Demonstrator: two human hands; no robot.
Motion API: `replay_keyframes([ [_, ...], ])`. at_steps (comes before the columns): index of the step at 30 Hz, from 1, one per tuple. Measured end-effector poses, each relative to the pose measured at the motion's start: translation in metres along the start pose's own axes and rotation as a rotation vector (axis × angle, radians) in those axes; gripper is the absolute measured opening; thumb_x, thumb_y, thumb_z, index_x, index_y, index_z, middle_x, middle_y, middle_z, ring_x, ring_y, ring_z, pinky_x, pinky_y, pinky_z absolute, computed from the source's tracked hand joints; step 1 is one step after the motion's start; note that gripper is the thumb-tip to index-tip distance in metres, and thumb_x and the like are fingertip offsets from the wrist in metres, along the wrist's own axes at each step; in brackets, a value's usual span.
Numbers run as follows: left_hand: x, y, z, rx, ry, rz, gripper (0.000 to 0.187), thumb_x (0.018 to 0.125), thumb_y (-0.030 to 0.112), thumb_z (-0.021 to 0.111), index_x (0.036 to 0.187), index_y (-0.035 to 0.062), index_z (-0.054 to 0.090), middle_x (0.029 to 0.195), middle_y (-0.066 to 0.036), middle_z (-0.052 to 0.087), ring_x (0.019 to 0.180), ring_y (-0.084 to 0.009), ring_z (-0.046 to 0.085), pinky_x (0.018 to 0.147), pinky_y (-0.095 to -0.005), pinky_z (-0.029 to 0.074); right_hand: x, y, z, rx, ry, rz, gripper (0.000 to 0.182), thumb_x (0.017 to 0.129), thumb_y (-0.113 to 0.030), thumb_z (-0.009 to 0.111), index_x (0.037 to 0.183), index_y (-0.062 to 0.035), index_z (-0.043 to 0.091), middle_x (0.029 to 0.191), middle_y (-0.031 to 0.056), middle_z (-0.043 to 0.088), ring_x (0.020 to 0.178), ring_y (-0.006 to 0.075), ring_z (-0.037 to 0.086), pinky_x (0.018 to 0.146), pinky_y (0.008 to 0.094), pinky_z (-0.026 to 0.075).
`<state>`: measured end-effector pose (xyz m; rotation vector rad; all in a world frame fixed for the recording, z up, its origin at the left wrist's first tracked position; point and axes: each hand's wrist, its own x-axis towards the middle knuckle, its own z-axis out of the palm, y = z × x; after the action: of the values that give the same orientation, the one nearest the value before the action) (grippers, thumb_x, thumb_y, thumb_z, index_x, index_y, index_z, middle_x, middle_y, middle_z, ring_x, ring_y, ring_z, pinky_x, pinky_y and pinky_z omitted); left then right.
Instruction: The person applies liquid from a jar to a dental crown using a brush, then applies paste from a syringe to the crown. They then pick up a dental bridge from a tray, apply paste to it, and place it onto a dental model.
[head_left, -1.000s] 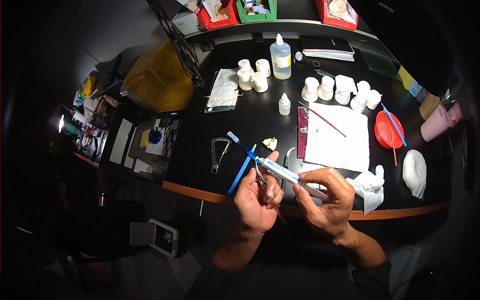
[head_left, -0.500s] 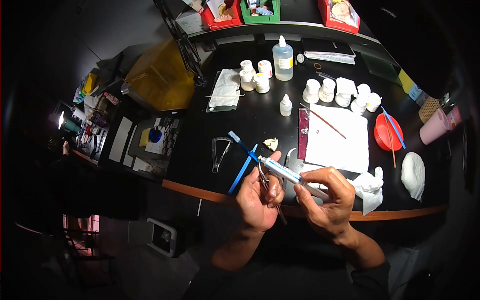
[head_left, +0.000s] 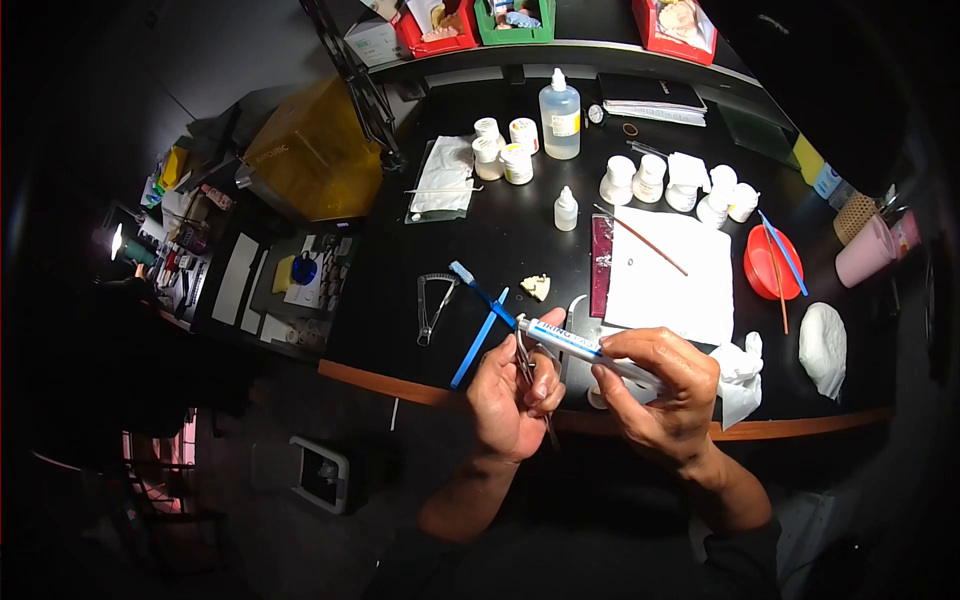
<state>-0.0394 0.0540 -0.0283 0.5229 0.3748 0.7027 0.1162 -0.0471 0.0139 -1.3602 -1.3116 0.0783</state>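
My left hand is closed around a slim metal clamp-like tool, near the table's front edge. A white syringe-like tube with blue print is gripped in my right hand; its tip meets the top of the metal tool, where a small piece is too tiny to make out. Just beyond my left hand lie a blue toothbrush and a blue stick. A cream-coloured dental model piece rests on the black table behind the tube's tip.
White jars, a large bottle and a small dropper bottle stand at the back. To the right are a white cloth with a brush on it, a red bowl, crumpled tissue and a pink cup.
The view has shifted slightly. The tube lies a little flatter, with its print turned more toward me, and my right hand has moved slightly right. Both hands keep their hold.
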Motion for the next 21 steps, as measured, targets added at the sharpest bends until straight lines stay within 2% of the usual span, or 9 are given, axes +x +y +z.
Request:
replay_keyframes([
  [6, -0.0008, 0.0027, 0.0027, -0.015, -0.010, -0.038, 0.062, 0.111, 0.037, 0.036, 0.152, -0.0087, 0.048, 0.064, 0.001, 0.043, 0.052, -0.0079, 0.030, 0.049, -0.0240, 0.028, 0.0033, -0.0004, -0.0050, -0.015, -0.029, -0.043, 0.026, 0.074, 0.007, 0.081, 0.098, 0.0017, 0.076, 0.094, 0.0143, 0.078, 0.082, 0.0261, 0.077, 0.072, 0.0324, 0.061],
  [15, 0.0011, 0.0026, -0.0059, -0.113, -0.051, -0.108, 0.063, 0.111, 0.038, 0.037, 0.154, -0.0086, 0.046, 0.065, 0.002, 0.042, 0.053, -0.0085, 0.030, 0.049, -0.0244, 0.028, 0.0051, -0.0015, -0.0066, -0.040, -0.037, -0.066, 0.027, 0.073, 0.009, 0.082, 0.098, 0.0009, 0.076, 0.096, 0.0140, 0.077, 0.086, 0.0264, 0.078, 0.074, 0.0329, 0.062],
  [21, -0.0006, 0.0037, -0.0024, 0.009, -0.001, -0.073, 0.063, 0.111, 0.037, 0.036, 0.153, -0.0083, 0.047, 0.063, 0.001, 0.043, 0.053, -0.0083, 0.030, 0.049, -0.0244, 0.028, 0.0037, -0.0008, -0.0063, -0.053, -0.057, -0.086, 0.027, 0.073, 0.009, 0.083, 0.098, 0.0007, 0.076, 0.097, 0.0139, 0.078, 0.086, 0.0268, 0.078, 0.074, 0.0332, 0.062],
])
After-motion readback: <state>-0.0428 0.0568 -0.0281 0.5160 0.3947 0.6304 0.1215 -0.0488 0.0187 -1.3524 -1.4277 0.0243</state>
